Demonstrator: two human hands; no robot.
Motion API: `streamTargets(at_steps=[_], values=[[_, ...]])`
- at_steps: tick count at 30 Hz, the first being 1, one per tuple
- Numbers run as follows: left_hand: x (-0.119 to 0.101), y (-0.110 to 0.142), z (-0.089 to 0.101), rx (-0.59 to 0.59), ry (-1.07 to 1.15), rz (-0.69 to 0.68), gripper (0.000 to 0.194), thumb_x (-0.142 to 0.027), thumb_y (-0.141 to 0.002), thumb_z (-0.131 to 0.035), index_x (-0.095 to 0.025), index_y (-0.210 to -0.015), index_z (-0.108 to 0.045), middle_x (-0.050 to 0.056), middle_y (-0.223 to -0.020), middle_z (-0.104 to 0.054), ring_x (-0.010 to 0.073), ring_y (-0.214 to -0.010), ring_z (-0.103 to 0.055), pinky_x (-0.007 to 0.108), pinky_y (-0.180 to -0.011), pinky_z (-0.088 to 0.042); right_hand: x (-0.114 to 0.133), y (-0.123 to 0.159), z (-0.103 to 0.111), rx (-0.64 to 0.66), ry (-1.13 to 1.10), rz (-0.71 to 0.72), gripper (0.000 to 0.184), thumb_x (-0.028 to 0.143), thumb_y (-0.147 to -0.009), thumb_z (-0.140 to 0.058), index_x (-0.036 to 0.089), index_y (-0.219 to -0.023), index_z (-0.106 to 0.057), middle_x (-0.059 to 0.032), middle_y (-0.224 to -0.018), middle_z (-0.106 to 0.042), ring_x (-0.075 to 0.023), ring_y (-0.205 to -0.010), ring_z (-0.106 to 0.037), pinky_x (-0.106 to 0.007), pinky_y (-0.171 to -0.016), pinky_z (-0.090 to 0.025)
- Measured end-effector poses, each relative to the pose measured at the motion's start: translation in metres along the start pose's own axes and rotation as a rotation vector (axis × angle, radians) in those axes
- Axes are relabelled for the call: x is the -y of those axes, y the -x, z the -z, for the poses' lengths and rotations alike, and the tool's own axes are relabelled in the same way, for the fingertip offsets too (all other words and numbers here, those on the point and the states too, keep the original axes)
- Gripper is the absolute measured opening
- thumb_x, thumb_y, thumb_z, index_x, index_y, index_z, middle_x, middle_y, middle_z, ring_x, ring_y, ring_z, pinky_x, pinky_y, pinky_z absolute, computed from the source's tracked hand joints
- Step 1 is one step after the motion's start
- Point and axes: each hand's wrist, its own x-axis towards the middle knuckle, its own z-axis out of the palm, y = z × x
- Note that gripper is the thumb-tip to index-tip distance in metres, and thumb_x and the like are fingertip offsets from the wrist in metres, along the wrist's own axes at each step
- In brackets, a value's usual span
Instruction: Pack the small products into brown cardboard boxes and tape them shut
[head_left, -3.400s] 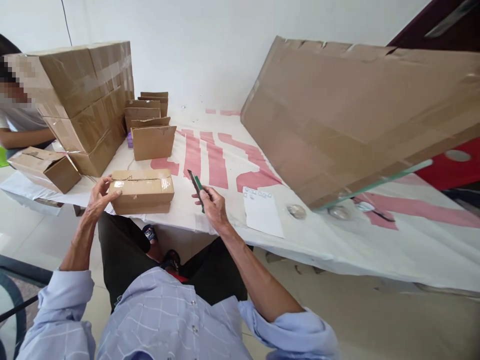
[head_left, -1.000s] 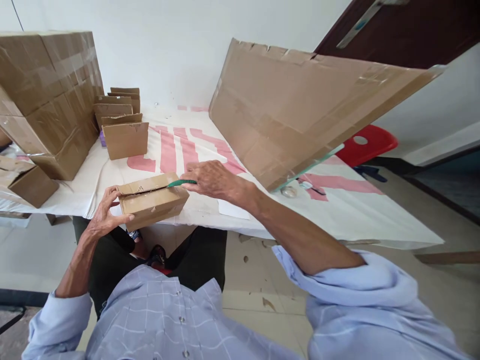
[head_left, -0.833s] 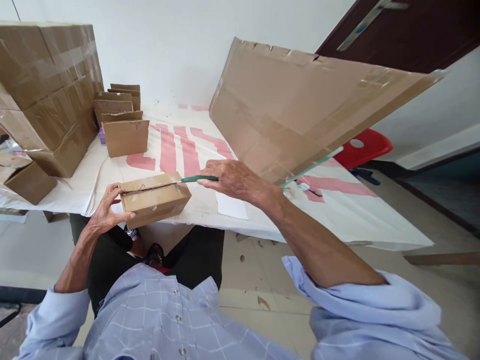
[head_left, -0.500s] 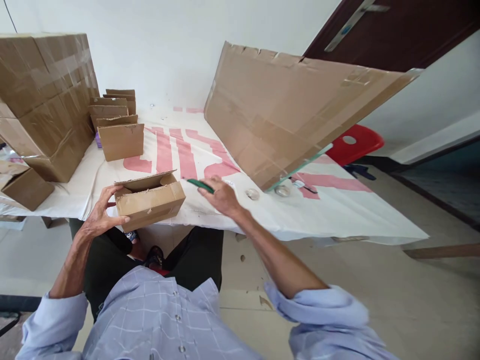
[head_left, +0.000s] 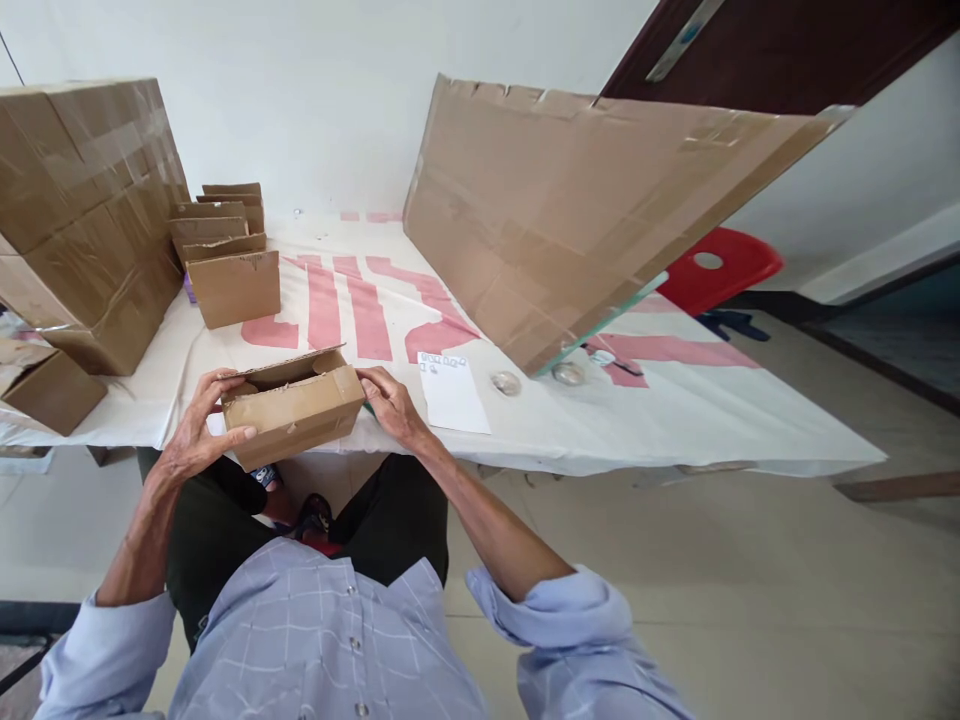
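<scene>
A small brown cardboard box, its top flaps standing up, is tilted at the table's front edge above my lap. My left hand grips its left end, fingers behind and thumb on the front face. Against the right end of the box rests my right hand, its fingers curled. Under those fingers a bit of a slim green tool shows; most of it is hidden. A white sheet of paper with small drawn marks along its top lies right of that hand.
Several open small boxes stand in a row at the back left, beside a tall taped carton stack. A large cardboard panel leans to the right. Two tape rolls lie near its base. A red stool is behind.
My right hand has moved left with the green tool, from over the table to the right end of the box, uncovering the paper. My left hand keeps its grip on the box.
</scene>
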Motion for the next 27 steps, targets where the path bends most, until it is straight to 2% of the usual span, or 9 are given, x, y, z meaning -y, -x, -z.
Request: streamTargets(at_steps=[5, 10, 14, 20, 24, 27], values=[[0.007, 0.000, 0.005, -0.069, 0.043, 0.046, 0.066, -0.066, -0.085, -0.079, -0.030, -0.139, -0.066, 0.010, -0.158, -0.054, 0.0393, -0.146, -0.056, 0.050, -0.111, -0.056, 0.029, 0.016, -0.013, 0.038, -0.059, 0.008, 0.042, 0.053, -0.107, -0.047, 0.023, -0.121, -0.072, -0.0097, -0.115, -0.076, -0.0251, -0.109, -0.070, -0.039, -0.093, -0.058], [0.012, -0.010, 0.006, -0.144, 0.036, 0.092, 0.062, -0.068, -0.084, -0.077, -0.032, -0.134, -0.069, 0.007, -0.152, -0.061, 0.0369, -0.135, -0.061, 0.050, -0.106, -0.056, 0.038, 0.025, -0.008, 0.085, -0.051, -0.007, 0.033, 0.048, -0.104, -0.052, 0.024, -0.118, -0.070, -0.0084, -0.115, -0.076, -0.0242, -0.107, -0.071, -0.038, -0.090, -0.059], [0.010, -0.015, 0.004, -0.151, 0.027, 0.112, 0.064, -0.067, -0.081, -0.080, -0.030, -0.132, -0.069, 0.007, -0.151, -0.062, 0.0364, -0.132, -0.062, 0.048, -0.104, -0.056, 0.041, 0.013, -0.006, 0.042, -0.029, 0.006, 0.034, 0.050, -0.102, -0.056, 0.023, -0.118, -0.069, -0.0091, -0.117, -0.073, -0.0243, -0.106, -0.071, -0.039, -0.090, -0.059], [0.009, -0.011, 0.005, -0.152, 0.028, 0.086, 0.060, -0.066, -0.082, -0.080, -0.029, -0.129, -0.072, 0.009, -0.150, -0.062, 0.0369, -0.136, -0.061, 0.049, -0.107, -0.057, 0.046, -0.015, -0.015, 0.011, -0.038, 0.031, 0.044, 0.052, -0.098, -0.063, 0.026, -0.133, -0.068, -0.0097, -0.128, -0.068, -0.0214, -0.099, -0.068, -0.037, -0.083, -0.061], [0.009, -0.007, 0.006, -0.147, 0.055, 0.058, 0.052, -0.066, -0.084, -0.080, -0.026, -0.116, -0.079, 0.011, -0.149, -0.063, 0.0381, -0.137, -0.063, 0.052, -0.111, -0.055, 0.043, -0.021, -0.019, -0.046, 0.004, 0.096, 0.028, 0.037, -0.095, -0.063, 0.026, -0.119, -0.072, -0.0073, -0.118, -0.070, -0.0189, -0.088, -0.066, -0.035, -0.078, -0.060], [0.008, -0.003, 0.006, -0.118, 0.038, 0.039, 0.045, -0.065, -0.088, -0.077, -0.025, -0.108, -0.083, 0.010, -0.149, -0.066, 0.0384, -0.138, -0.063, 0.053, -0.119, -0.050, 0.040, -0.017, -0.018, -0.069, 0.061, 0.166, 0.017, 0.029, -0.096, -0.058, 0.026, -0.104, -0.072, -0.0075, -0.112, -0.071, -0.0204, -0.092, -0.068, -0.036, -0.079, -0.061]])
